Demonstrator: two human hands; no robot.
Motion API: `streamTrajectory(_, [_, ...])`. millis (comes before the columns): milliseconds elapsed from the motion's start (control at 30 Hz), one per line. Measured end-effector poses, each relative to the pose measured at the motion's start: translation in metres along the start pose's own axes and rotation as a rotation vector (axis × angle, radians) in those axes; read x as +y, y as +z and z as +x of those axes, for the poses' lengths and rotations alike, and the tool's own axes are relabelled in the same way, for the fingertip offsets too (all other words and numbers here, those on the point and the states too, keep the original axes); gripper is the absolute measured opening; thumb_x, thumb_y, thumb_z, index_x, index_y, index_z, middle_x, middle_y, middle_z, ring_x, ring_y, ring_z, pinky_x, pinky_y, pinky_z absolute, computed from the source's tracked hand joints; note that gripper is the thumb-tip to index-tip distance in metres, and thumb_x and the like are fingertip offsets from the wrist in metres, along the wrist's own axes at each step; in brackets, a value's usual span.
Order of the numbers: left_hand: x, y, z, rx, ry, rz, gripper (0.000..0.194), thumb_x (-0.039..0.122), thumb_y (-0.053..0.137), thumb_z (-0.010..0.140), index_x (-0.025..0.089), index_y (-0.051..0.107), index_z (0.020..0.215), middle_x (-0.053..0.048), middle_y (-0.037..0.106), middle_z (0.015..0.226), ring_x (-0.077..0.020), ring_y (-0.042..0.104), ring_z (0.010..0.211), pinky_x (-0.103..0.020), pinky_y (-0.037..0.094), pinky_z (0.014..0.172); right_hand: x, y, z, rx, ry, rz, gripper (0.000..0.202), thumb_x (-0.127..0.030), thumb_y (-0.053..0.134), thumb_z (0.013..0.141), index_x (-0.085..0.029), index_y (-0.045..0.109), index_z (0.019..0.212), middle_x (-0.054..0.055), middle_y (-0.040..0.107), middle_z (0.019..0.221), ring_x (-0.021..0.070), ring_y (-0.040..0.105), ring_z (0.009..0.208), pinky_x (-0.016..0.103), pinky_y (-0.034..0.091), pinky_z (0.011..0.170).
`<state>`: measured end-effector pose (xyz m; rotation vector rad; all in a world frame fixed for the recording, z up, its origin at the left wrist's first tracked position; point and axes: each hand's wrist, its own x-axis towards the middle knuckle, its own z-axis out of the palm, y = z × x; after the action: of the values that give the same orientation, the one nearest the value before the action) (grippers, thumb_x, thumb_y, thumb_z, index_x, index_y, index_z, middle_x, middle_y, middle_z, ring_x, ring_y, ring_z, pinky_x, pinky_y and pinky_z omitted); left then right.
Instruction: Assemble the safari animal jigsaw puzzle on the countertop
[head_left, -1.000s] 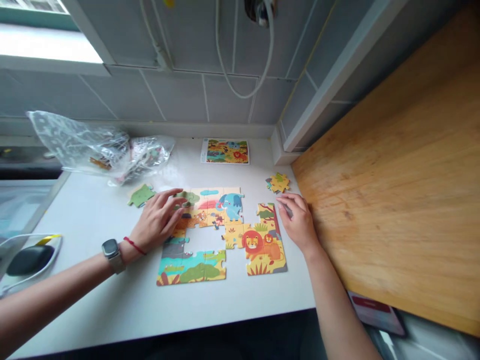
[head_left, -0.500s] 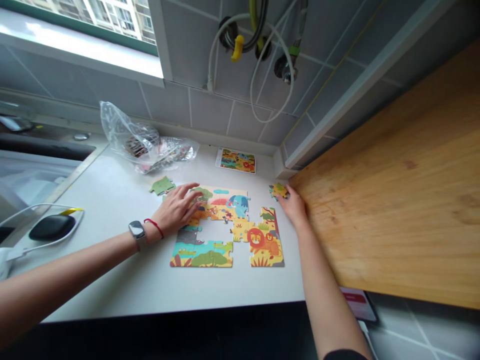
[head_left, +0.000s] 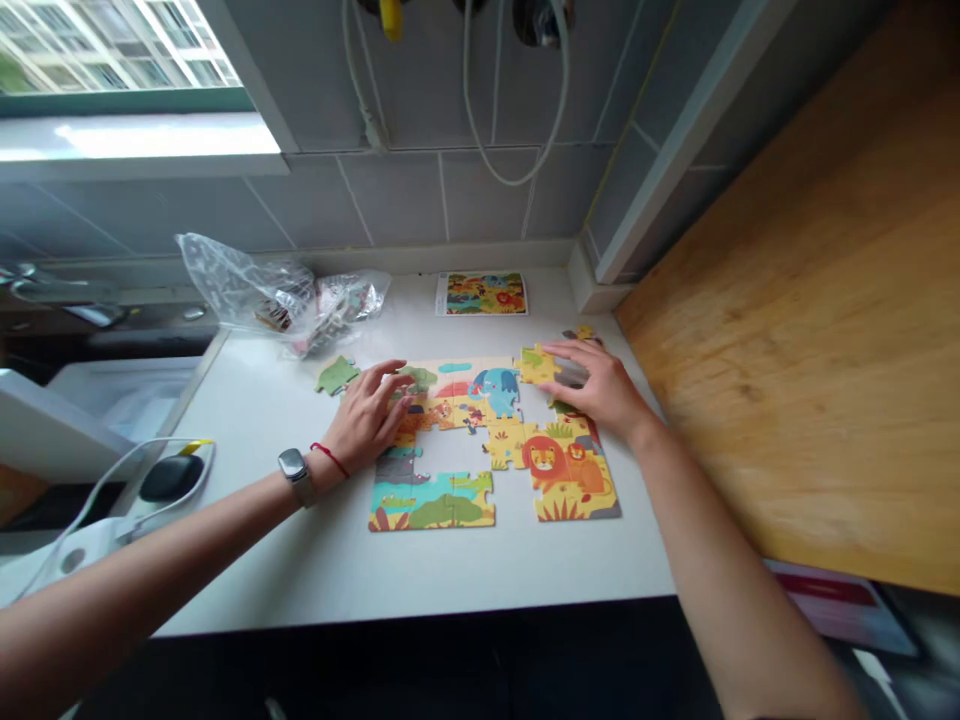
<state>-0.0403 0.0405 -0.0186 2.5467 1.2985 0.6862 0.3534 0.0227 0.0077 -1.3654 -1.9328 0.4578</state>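
A partly joined animal puzzle (head_left: 435, 510) lies on the white counter, with gaps in its middle and at its upper right. My left hand (head_left: 371, 410) rests with spread, bent fingers on its upper left part. My right hand (head_left: 600, 385) holds a yellow puzzle piece (head_left: 538, 366) between thumb and fingers, just right of the blue elephant. Behind that hand lies another loose piece (head_left: 583, 334). A green piece (head_left: 337, 375) sits left of the puzzle, near my left hand. The small picture card (head_left: 482, 294) lies at the back.
A clear plastic bag (head_left: 300, 300) with pieces inside is at the back left. A black device (head_left: 172, 478) with a white cable lies at the left. A wooden panel (head_left: 810, 330) rises along the right side.
My right hand has moved left from the loose pieces toward the elephant, carrying a yellow piece. My left hand stays on the puzzle. The view has shifted.
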Motion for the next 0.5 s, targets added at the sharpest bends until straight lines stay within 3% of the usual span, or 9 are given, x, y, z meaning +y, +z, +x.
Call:
streamTrajectory(233, [0.002,-0.003,0.0,-0.031,0.005,0.025,0.029,0.037,0.042,0.11,0.022,0.064,0.123,-0.013,0.058,0.145,-0.0302,0.06,0.127,-0.053,0.049,0.109,-0.026,0.022,-0.002,-0.114,-0.145,0.083,0.049,-0.031,0.085,0.086,-0.027,0.075,0.133,0.009,0.078,0.129,0.0318,0.066,0.127,0.054,0.054,0.112])
streamTrajectory(500, [0.004,-0.005,0.002,-0.04,0.011,0.017,0.028,0.036,0.041,0.111,0.022,0.062,0.123,-0.013,0.06,0.142,-0.028,0.06,0.127,-0.05,0.048,0.11,-0.037,0.053,-0.004,-0.244,-0.144,0.138,0.055,-0.028,0.087,0.083,-0.028,0.073,0.136,0.009,0.077,0.128,0.0308,0.066,0.127,0.052,0.056,0.111])
